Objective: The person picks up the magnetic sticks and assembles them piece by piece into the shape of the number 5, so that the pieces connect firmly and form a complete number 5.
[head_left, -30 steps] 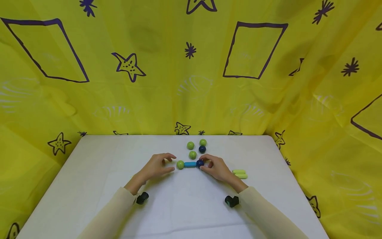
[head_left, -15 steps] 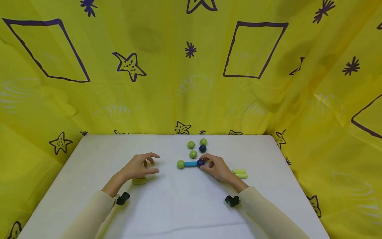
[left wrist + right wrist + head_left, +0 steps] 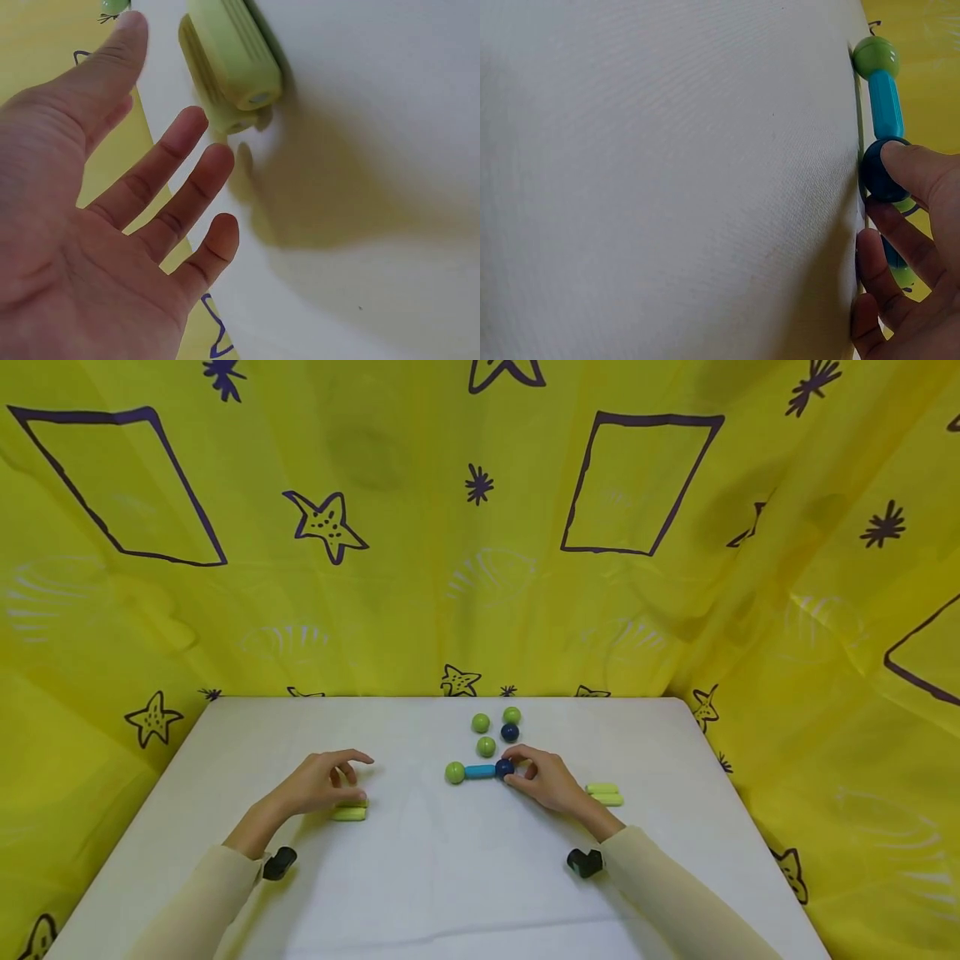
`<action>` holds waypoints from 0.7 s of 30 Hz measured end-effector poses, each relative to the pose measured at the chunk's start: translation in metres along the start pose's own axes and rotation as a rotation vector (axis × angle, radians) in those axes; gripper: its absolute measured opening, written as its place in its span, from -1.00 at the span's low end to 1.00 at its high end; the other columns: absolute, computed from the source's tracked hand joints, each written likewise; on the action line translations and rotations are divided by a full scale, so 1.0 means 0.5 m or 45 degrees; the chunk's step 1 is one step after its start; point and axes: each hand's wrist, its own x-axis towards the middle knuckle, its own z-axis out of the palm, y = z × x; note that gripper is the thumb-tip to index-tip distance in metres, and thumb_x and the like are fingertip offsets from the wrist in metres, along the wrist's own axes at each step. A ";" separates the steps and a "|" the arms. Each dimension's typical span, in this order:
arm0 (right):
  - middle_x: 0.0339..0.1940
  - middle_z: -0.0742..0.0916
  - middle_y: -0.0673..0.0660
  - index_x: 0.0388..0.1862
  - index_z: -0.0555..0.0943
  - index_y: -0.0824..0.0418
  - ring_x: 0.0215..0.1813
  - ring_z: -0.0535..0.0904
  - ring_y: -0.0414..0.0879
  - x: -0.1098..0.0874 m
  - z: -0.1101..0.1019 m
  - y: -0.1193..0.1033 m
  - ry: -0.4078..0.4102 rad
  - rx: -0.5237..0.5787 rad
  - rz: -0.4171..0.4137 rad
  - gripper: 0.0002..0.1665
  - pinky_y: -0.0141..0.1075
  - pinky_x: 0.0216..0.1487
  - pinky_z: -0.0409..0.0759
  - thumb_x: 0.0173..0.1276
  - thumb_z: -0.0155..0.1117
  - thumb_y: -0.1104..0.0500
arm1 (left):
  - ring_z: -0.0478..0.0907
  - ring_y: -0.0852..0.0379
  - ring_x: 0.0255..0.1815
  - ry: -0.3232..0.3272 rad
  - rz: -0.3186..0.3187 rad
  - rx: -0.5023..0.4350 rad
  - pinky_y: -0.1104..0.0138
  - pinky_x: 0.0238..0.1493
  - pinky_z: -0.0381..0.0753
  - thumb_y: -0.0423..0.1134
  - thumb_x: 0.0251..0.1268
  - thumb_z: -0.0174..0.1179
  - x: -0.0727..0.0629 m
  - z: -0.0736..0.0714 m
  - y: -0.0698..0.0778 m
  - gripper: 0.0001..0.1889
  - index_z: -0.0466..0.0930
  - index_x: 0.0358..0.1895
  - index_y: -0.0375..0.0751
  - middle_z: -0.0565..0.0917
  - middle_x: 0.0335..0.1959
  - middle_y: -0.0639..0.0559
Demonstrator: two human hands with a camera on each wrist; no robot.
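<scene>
My right hand (image 3: 546, 781) pinches a dark blue ball (image 3: 883, 171) between thumb and fingers. A light blue rod (image 3: 480, 772) runs from that ball to a green ball (image 3: 455, 772), the three forming a straight bar on the table. Over at the left, my left hand (image 3: 318, 782) hovers with fingers spread and relaxed, holding nothing. Two pale green rods (image 3: 232, 56) lie side by side just beyond its fingertips in the left wrist view; in the head view the hand partly covers them.
Behind the bar are several loose balls: a green one (image 3: 486, 747), another green ball (image 3: 480, 722), and a dark blue ball (image 3: 510, 732). Two more pale green rods (image 3: 604, 799) lie right of my right hand. A yellow curtain (image 3: 405, 610) borders the white table (image 3: 465, 877).
My left hand has moved left, away from the green ball, to the pale green rods at the left. The right hand keeps its pinch on the dark blue ball.
</scene>
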 end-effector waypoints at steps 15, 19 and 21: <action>-0.03 0.76 0.04 0.16 0.65 0.07 -0.31 0.50 -0.16 0.002 0.001 0.000 0.002 -0.015 0.004 -0.63 -0.35 -0.25 0.48 0.40 0.44 0.17 | 0.54 0.21 -0.36 -0.001 0.041 0.043 0.27 -0.25 0.57 -0.31 0.22 0.47 -0.010 0.012 -0.021 -0.69 0.70 0.03 -0.25 0.66 -0.35 0.15; -0.04 0.76 0.03 0.16 0.64 0.06 -0.31 0.50 -0.15 0.003 0.002 0.000 0.000 -0.015 0.009 -0.64 -0.34 -0.26 0.48 0.41 0.44 0.16 | 0.54 0.18 -0.33 -0.014 0.052 0.068 0.25 -0.23 0.59 -0.41 0.17 0.44 -0.007 0.012 -0.018 -0.71 0.72 -0.02 -0.28 0.66 -0.35 0.12; -0.04 0.76 0.03 0.16 0.64 0.05 -0.31 0.50 -0.16 0.002 0.002 0.001 0.001 -0.013 0.008 -0.64 -0.35 -0.26 0.48 0.41 0.44 0.16 | 0.54 0.16 -0.32 -0.027 0.038 0.085 0.24 -0.23 0.60 -0.45 0.16 0.43 -0.005 0.011 -0.016 -0.73 0.73 -0.04 -0.29 0.66 -0.35 0.09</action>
